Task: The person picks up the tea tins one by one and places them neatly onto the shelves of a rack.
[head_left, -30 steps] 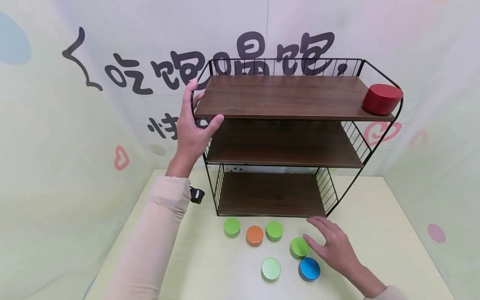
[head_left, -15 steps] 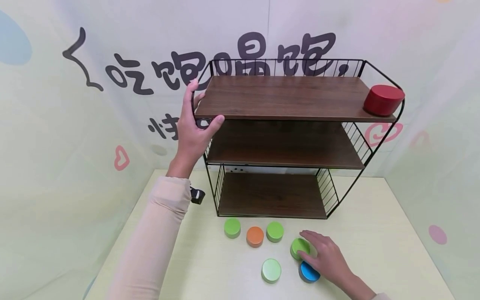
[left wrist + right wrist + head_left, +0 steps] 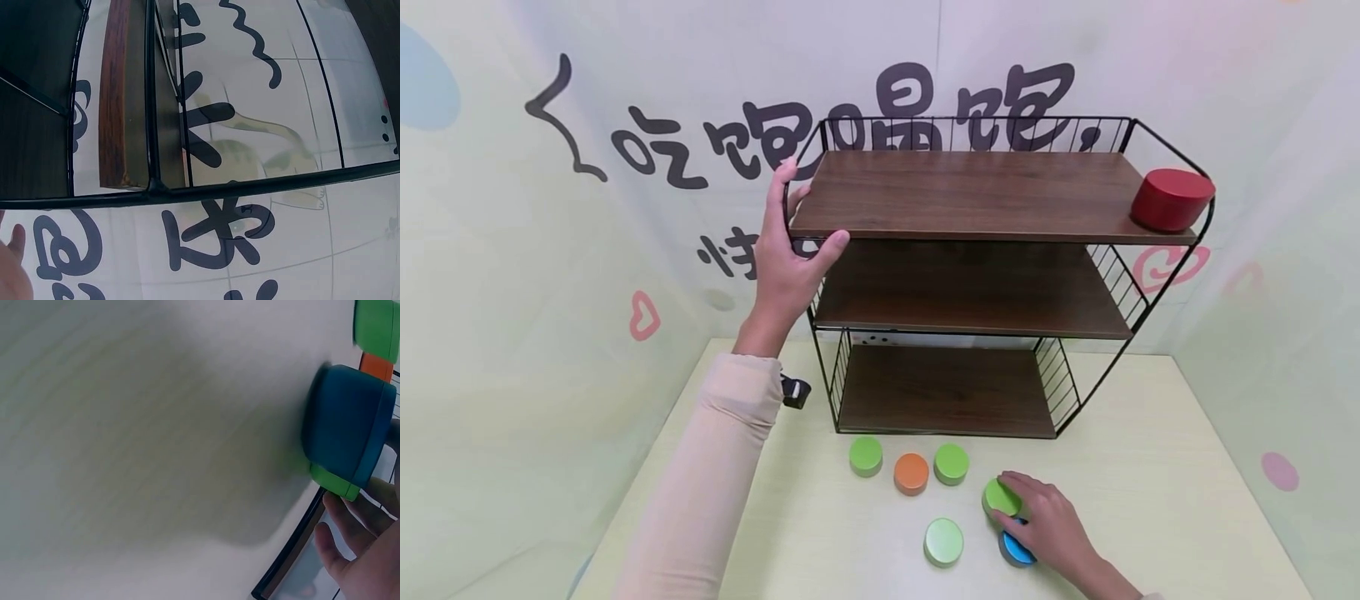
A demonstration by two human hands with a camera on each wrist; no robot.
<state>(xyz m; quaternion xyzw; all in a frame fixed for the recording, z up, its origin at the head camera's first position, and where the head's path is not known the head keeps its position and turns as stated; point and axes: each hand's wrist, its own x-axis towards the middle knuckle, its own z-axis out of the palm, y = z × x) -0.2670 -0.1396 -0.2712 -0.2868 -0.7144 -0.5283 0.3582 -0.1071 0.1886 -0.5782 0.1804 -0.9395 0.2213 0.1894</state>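
A three-tier shelf rack (image 3: 967,196) with dark wood boards and a black wire frame stands on the table. At its upper left corner my left hand (image 3: 786,258) grips the side, thumb along the top board's front edge; the left wrist view shows frame and board up close. My right hand (image 3: 1048,525) is around a green round tin (image 3: 1000,497), fingertips on its far side and thumb at its near side. The blue tin (image 3: 1017,552) lies partly under that hand; in the right wrist view, the blue tin (image 3: 347,422) hides most of the green one.
A larger red tin (image 3: 1172,200) sits on the rack's top right corner. Before the rack stand a green tin (image 3: 866,455), an orange tin (image 3: 912,473), another green tin (image 3: 951,463) and a pale green tin (image 3: 943,542). Printed cloth (image 3: 587,250) surrounds the table.
My right hand has come down and left from beside the rack's lower right corner onto the green tin. The left hand has kept its grip on the rack.
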